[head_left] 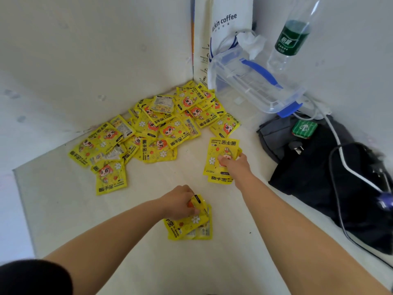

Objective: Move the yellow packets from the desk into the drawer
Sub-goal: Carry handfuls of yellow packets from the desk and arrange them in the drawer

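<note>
Several yellow hand-warmer packets (157, 128) lie heaped in the far corner of the white desk (148, 252). My left hand (180, 202) grips a small bunch of yellow packets (191, 225) near the desk's middle, fingers curled over their top edge. Further right, my right hand (235, 163) pinches a few more yellow packets (222, 147) that fan out above and below it. One packet (111, 179) lies apart at the pile's near left. No drawer is in view.
A clear plastic box with blue clips (253, 81) lies tilted at the back right, beside a white coffee bag (225, 24) and a water bottle (291, 37). Dark bags (314, 167) with white and black cables (340, 150) fill the right side.
</note>
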